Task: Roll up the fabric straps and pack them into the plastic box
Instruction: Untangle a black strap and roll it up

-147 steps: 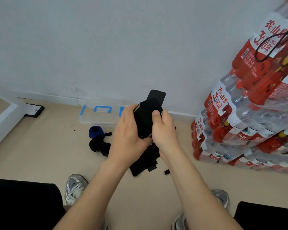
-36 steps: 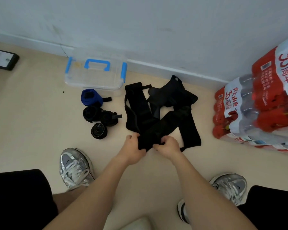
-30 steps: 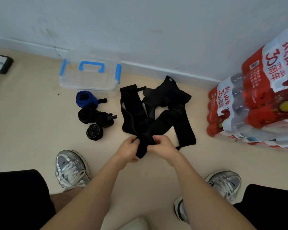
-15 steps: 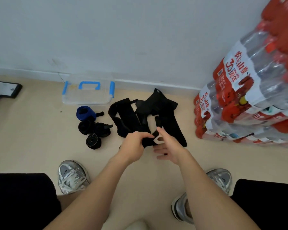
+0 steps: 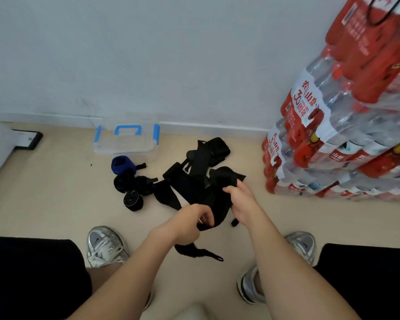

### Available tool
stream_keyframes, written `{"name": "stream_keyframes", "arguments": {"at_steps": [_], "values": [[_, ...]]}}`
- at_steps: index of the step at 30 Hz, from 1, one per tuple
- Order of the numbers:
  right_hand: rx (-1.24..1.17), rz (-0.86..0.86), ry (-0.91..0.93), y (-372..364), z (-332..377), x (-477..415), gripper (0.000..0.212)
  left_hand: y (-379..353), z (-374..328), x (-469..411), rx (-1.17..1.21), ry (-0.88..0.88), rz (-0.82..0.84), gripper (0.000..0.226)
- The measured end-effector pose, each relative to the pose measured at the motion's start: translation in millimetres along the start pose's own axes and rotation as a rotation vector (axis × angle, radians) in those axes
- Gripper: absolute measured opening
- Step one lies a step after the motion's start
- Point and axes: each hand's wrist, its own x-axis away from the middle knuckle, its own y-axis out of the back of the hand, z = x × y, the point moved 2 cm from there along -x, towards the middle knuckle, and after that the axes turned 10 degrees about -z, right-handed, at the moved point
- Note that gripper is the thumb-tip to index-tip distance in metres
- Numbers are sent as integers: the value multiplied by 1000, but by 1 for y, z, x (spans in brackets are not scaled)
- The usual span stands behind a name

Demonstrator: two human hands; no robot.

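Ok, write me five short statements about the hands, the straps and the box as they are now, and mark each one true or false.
1. The left hand and the right hand both grip a black strap. True.
2. The plastic box stands by the wall. True.
3. The blue roll lies inside the plastic box. False: it lies on the floor in front of the box, beside three black rolls.
4. The box's handle is red. False: it is blue.
5. The packs of bottled water are stacked on the person's left. False: they stand on the right.
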Motion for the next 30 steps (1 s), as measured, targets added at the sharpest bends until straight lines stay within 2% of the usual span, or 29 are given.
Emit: {"name": "stream_keyframes", "arguments": {"at_steps": [2,4,7,9,12,14,16,18,22,24,26,27,29,30], "values": [[28,40,53,2,1,2,49,-5,7,4,29,65,58,64],[96,100,90,7,1,2,61,-12,13,8,161,148,92,68],[80,208,22,13,-4,3,81,-17,14,9,580,342,10,75],[65,210,-17,12,-10,6,82,-15,12,4,742,408,-79,73],[86,247,-90,9,-23,11,72,-13,10,-8,968,465,-150,52],[60,433,-170,6,-32,15,50,-14,8,-14,1134,490,-165,38],[-15,565,-255,7,-36,18,46,-15,8,-19,1188,504,-240,32],[-21,524,-305,10,-37,17,45,-17,7,-24,1225,507,-305,24],[284,311,-182,3,-38,11,32,-16,7,-28,1344,486,-330,20],[376,229,-253,2,-42,8,37,-15,7,-29,1404,456,-347,18],[350,308,-488,1,-46,14,41,-12,9,-31,1445,431,-366,17],[313,353,-550,-1,-47,18,37,-11,10,-32,1460,425,-371,17],[303,389,-465,-7,-49,12,25,-8,13,-32,1441,437,-363,23],[322,370,-382,-11,-47,7,26,-6,14,-32,1417,452,-350,31]]}}
